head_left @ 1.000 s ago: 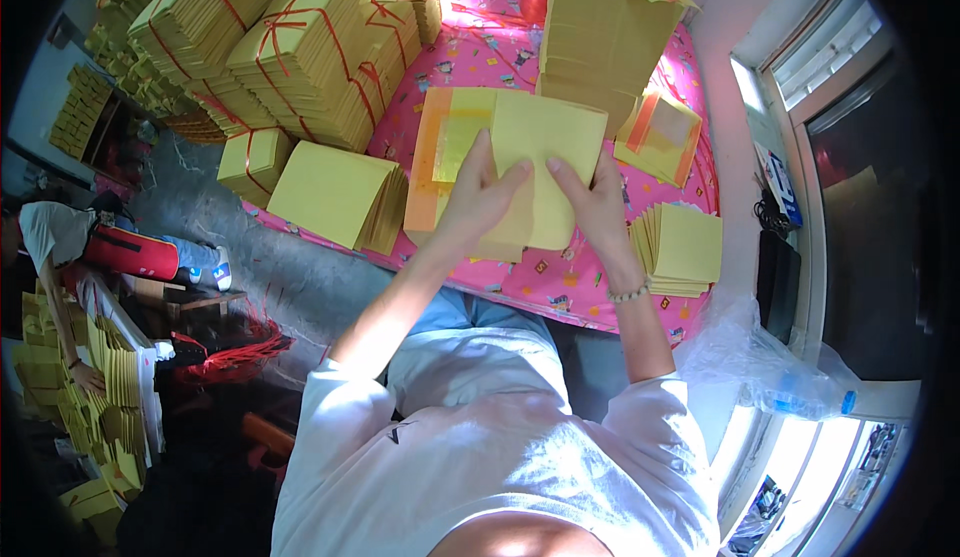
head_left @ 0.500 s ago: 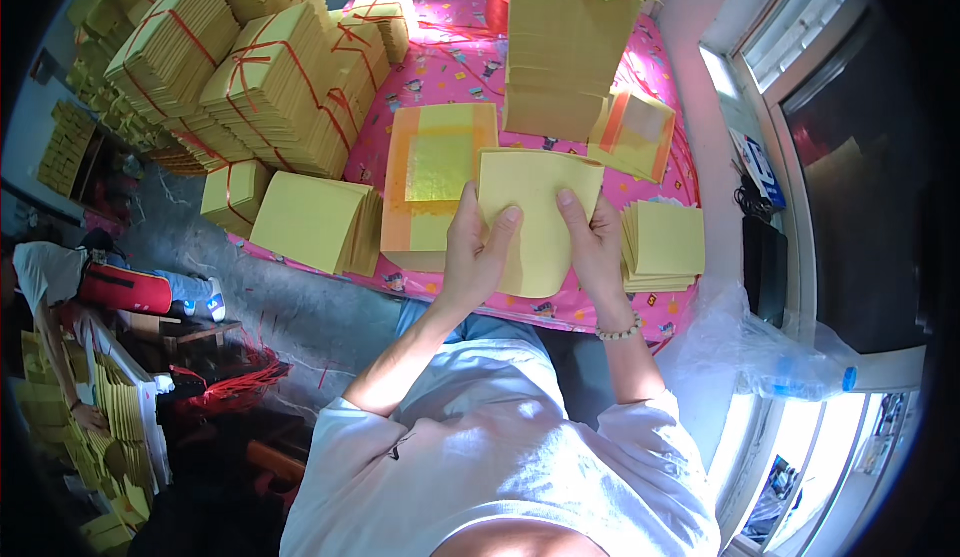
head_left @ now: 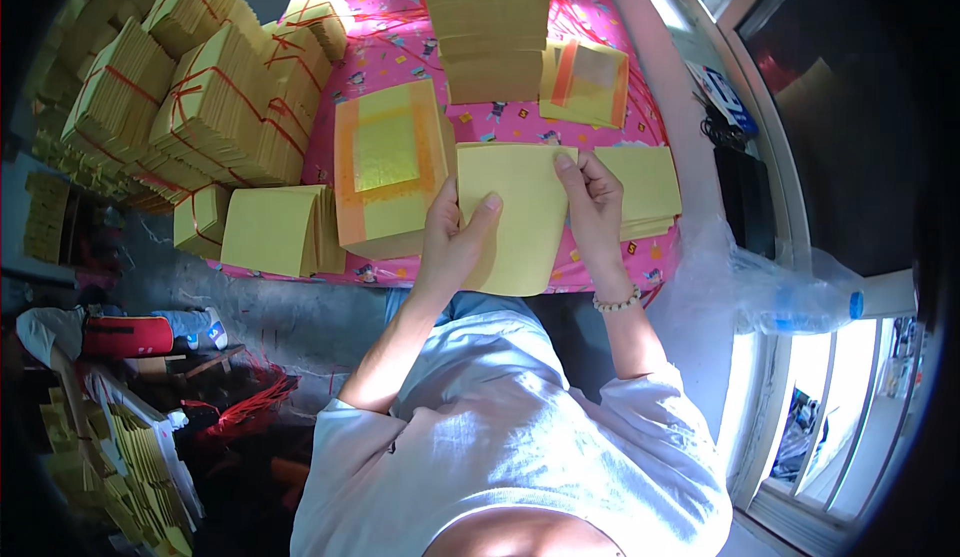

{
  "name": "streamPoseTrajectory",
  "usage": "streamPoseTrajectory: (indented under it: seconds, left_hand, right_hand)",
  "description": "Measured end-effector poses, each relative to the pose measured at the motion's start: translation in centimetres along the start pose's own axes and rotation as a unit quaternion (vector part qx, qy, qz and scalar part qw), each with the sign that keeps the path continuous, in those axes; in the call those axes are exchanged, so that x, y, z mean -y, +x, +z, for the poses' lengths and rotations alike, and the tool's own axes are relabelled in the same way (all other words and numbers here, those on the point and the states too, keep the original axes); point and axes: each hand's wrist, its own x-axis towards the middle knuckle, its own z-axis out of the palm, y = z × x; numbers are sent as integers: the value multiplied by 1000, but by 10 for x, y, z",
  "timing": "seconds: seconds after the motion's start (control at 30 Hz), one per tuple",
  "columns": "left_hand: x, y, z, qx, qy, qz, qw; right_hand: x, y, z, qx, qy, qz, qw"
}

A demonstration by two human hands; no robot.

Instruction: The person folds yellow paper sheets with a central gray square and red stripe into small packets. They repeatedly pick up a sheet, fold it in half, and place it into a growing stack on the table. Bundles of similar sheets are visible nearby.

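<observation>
A thin stack of yellow paper sheets [head_left: 517, 222] is held upright in front of me, above the near edge of the pink-covered table. My left hand [head_left: 455, 232] grips its left edge, thumb on the front face and the other fingers behind. At the upper right corner, my right hand [head_left: 596, 202] pinches the sheets between thumb and curled fingers. Left of my left hand lies a thick paper block [head_left: 432, 162] with orange bands and a shiny gold patch on top. Behind my right hand rests a pile of plain yellow sheets [head_left: 645, 189].
Yellow bundles tied with red cord [head_left: 215, 107] are heaped at the left. A tall paper stack [head_left: 492, 47] stands at the table's back. Loose yellow sheets [head_left: 268, 229] lie at the front left. Clear plastic wrap [head_left: 745, 282] hangs at right; another person works at lower left.
My right hand has slid up from the right edge to the upper right corner of the sheets. The view has turned, so the table and stacks appear further left.
</observation>
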Motion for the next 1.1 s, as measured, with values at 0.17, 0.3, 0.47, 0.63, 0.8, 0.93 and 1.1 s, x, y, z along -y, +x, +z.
streamPoseTrajectory:
  seconds: [0.17, 0.3, 0.47, 0.63, 0.8, 0.93, 1.1]
  left_hand:
    - [12, 6, -3, 15, -16, -23, 999]
    - [18, 6, 0, 52, 3, -35, 998]
    - [25, 5, 5, 57, 11, -55, 997]
    - [35, 10, 9, 68, 50, -31, 996]
    - [31, 11, 14, 64, 70, -36, 995]
    - [36, 12, 17, 64, 67, -14, 996]
    - [32, 17, 17, 48, 64, 5, 997]
  right_hand:
    - [1, -20, -14, 53, 9, 85, 995]
    - [-10, -39, -33, 76, -26, 97, 992]
    - [-10, -47, -38, 68, -13, 134, 989]
    - [-18, -56, -50, 79, -25, 171, 982]
    - [-18, -64, -54, 94, -14, 198, 976]
    - [-23, -70, -58, 86, -9, 203, 975]
    - [-15, -79, -56, 100, -49, 226, 968]
